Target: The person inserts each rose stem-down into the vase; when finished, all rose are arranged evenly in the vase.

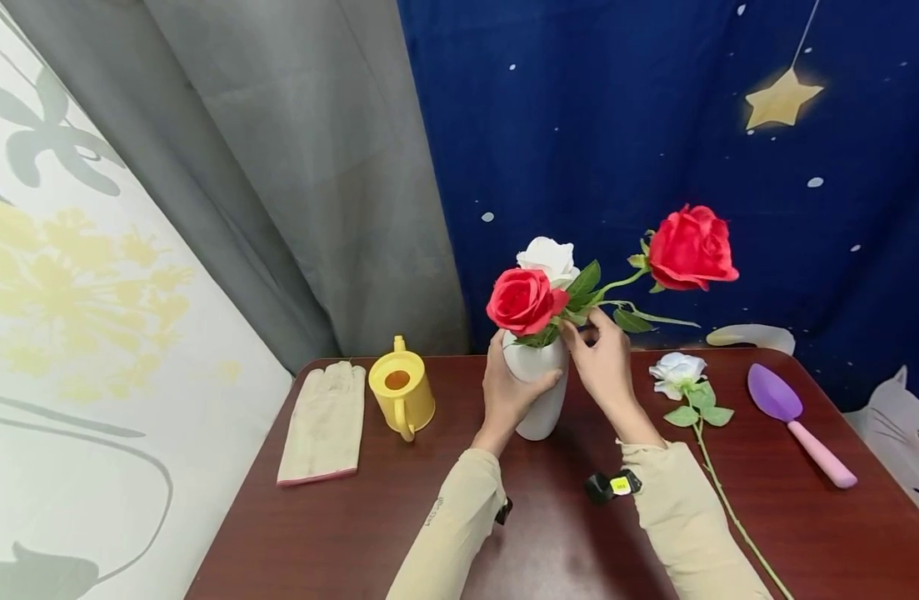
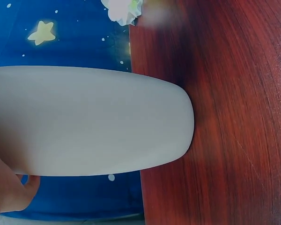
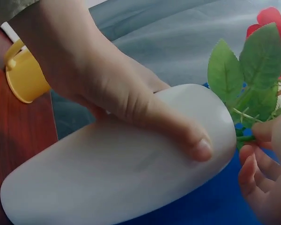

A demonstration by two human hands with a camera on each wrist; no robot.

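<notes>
A white vase (image 1: 540, 408) stands on the table, with a red rose (image 1: 523, 302) and a white rose (image 1: 549, 260) in its mouth. My left hand (image 1: 507, 390) grips the vase near the top, the thumb (image 3: 187, 136) lying across its side in the right wrist view. At the rim, my right hand (image 1: 603, 357) pinches the green stem (image 3: 246, 138) of a second red rose (image 1: 693, 248), whose bloom leans out to the right. Leaves (image 3: 262, 56) hide part of the vase's mouth. In the left wrist view the vase (image 2: 93, 122) covers most of the left hand.
A yellow watering can (image 1: 412, 400) and a pale work glove (image 1: 326, 425) lie left of the vase. To the right are another white rose (image 1: 678, 372) with a long stem and a purple trowel (image 1: 776, 393) with a pink handle. Curtains hang behind the table (image 1: 339, 542).
</notes>
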